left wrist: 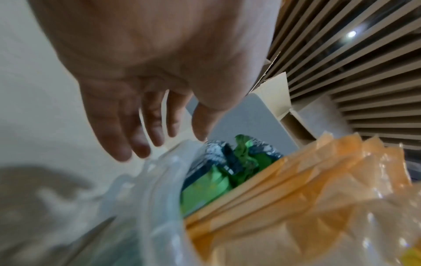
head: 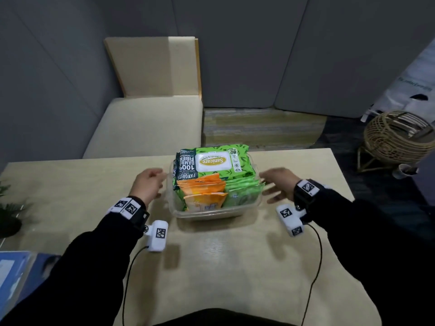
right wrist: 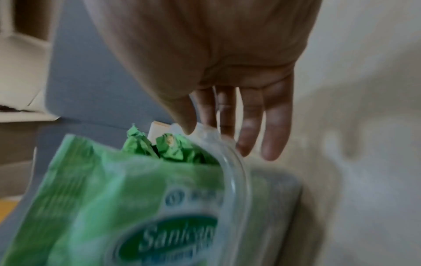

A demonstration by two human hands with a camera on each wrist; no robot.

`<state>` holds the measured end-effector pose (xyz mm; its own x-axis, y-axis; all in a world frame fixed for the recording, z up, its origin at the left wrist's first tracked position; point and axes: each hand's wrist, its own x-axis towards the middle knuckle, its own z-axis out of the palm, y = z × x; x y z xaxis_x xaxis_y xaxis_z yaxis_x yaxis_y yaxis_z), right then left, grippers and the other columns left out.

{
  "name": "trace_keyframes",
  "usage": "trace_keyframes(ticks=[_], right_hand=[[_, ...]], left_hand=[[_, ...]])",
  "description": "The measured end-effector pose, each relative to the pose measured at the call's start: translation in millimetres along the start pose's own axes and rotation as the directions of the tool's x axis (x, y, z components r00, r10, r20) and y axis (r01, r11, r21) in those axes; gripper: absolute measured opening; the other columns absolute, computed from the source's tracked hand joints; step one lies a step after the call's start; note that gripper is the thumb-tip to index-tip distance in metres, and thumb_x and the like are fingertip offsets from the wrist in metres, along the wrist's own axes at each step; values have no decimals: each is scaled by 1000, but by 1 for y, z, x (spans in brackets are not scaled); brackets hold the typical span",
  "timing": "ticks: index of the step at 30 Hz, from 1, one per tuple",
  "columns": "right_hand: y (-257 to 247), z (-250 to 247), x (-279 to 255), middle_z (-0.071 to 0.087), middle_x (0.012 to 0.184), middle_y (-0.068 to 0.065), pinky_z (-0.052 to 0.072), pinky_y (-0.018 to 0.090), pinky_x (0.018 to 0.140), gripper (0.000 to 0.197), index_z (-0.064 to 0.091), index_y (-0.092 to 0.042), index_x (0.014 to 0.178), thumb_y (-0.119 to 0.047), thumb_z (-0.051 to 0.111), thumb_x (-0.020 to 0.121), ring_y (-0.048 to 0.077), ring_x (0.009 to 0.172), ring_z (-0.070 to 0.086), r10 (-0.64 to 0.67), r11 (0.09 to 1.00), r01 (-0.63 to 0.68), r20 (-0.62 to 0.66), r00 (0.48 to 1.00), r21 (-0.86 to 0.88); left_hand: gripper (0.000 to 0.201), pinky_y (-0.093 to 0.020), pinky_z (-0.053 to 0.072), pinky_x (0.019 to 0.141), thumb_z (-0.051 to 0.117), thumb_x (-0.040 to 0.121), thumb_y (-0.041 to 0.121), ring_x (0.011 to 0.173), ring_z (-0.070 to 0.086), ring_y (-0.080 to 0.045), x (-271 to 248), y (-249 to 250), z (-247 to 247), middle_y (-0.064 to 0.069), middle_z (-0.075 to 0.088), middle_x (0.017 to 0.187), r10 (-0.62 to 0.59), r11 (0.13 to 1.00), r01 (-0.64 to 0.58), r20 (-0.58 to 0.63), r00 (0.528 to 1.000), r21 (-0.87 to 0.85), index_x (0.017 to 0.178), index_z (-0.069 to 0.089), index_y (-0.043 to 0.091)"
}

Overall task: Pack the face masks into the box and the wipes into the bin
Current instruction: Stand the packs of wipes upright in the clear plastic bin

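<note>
At table centre, roughly 12 o'clock from our seat, we have the clear plastic bin (head: pixel 213 211) already loaded: a large green wipes pack (head: pixel 213 162) lies across the far half, a row of orange sachets (head: pixel 202 188) stands on edge at the near left, and a row of small green packs (head: pixel 243 189) stands at the near right. Our left hand (head: pixel 148 184) sits at the bin's 9 o'clock and our right hand (head: pixel 280 184) at its 3 o'clock; both have fingers loose and spread and neither holds anything. From the wrist views the fingertips (left wrist: pixel 139 151) of the left hand come down just beside the bin rim, and the right hand's reach the rim at its far corner; whether they touch is too blurred to call. We judge the step to be taking the bin by both sides, to shift or square it. To do this well: take both side walls at once, under the rim, with even pressure, since the thin wall will likely flex. Keep it level, because the contents stand above the rim and could topple. A blue box (head: pixel 14 276) shows at 8 o'clock on the table edge; we cannot tell if masks are inside
</note>
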<state>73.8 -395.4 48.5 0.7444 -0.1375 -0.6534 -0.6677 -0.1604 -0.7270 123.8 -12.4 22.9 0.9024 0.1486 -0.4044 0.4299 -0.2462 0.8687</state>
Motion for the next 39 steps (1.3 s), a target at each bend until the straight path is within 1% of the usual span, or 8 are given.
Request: trace_keyframes(ticks=[5, 11, 17, 21, 25, 29, 32, 39], right_hand=[[30, 30, -11, 75, 103, 18, 65, 51, 68, 22, 73, -5, 110, 0, 56, 96, 32, 77, 69, 19, 947, -4, -43, 999, 322], [19, 64, -13, 74, 76, 8, 63, 40, 55, 20, 76, 0, 100, 4, 58, 93, 17, 51, 65, 6, 903, 24, -67, 998, 428], [-7, 143, 6, 73, 80, 14, 64, 36, 65, 27, 68, 7, 117, 12, 61, 92, 19, 66, 71, -73, 849, 66, -8, 997, 525], [-27, 211, 21, 70, 100, 23, 65, 33, 79, 42, 57, 4, 132, 14, 63, 92, 26, 89, 71, -89, 728, 74, -13, 996, 681], [-46, 287, 26, 69, 98, 21, 64, 45, 84, 32, 62, 3, 124, 11, 66, 93, 34, 90, 70, -37, 799, -50, 133, 990, 599], [-74, 364, 21, 73, 84, 20, 66, 47, 71, 16, 63, -5, 95, 11, 65, 92, 31, 75, 75, -45, 860, -97, 265, 963, 501], [-90, 409, 25, 74, 77, 17, 65, 48, 75, 18, 64, -6, 98, 11, 65, 91, 28, 71, 72, -59, 900, -51, 237, 970, 433], [-120, 470, 26, 77, 107, 19, 64, 41, 65, 14, 70, -2, 105, -5, 73, 92, 31, 97, 77, -62, 955, -12, 240, 969, 295]], left_hand=[[17, -24, 53, 58, 58, 100, 1, 66, 65, -16, -13, -31, 12, -4, 73, 81, -77, 990, 91, 122, 990, -110, 108, 72, 5], [16, -29, 52, 64, 58, 102, 4, 68, 65, -18, -15, -49, -9, -7, 74, 86, -129, 973, 135, 43, 991, -187, 106, 72, 7], [12, -33, 50, 69, 59, 101, 7, 75, 62, -23, -24, -69, -70, -12, 71, 92, -208, 934, 149, -157, 965, -324, 104, 71, 9], [15, -28, 45, 51, 55, 103, 5, 62, 55, -20, -27, -78, -116, -12, 65, 83, -287, 903, 159, -286, 914, -398, 110, 68, 5], [20, -35, 47, 61, 52, 101, 2, 67, 56, -24, -27, -86, -153, -14, 64, 86, -365, 847, 149, -355, 861, -509, 111, 69, 3], [18, -27, 41, 47, 51, 96, -1, 56, 48, -18, -19, -93, -186, -10, 55, 79, -457, 761, 140, -370, 809, -633, 98, 67, 7], [18, -27, 39, 44, 52, 96, -1, 53, 47, -19, -18, -95, -200, -10, 55, 78, -510, 670, 118, -338, 791, -733, 100, 64, 11], [17, -36, 58, 64, 55, 99, 7, 91, 67, -32, -10, -101, -222, -18, 67, 120, -631, 528, 135, -280, 724, -839, 113, 65, 7]])
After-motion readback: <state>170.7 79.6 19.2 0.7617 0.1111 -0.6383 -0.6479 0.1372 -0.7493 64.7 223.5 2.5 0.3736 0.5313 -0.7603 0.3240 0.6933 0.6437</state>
